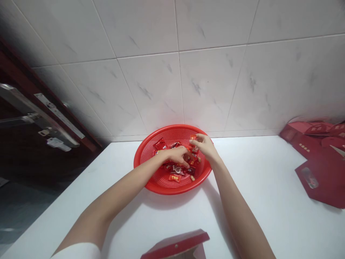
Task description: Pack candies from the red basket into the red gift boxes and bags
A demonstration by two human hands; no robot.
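Note:
A red plastic colander [172, 191] stands on the white table and holds a loose pile of wrapped candies [178, 169], mostly in red wrappers. Several pale, peanut-like pieces [192, 178] lie at its right side. My left hand [180, 157] reaches into the middle of the pile. Its fingers are bent and apart, touching or just over the candies, and part of the fingertips is hidden. At the colander's right rear rim, my right hand [204, 144] pinches a small red wrapped candy [193, 138] between thumb and fingers.
An open red cardboard box [175, 245] sits at the table's near edge, partly out of view. More red gift boxes [320, 162] are at the right. Behind the white table [250, 169] rises a tiled wall [151, 86]; a dark door [29, 133] with a metal handle is at left.

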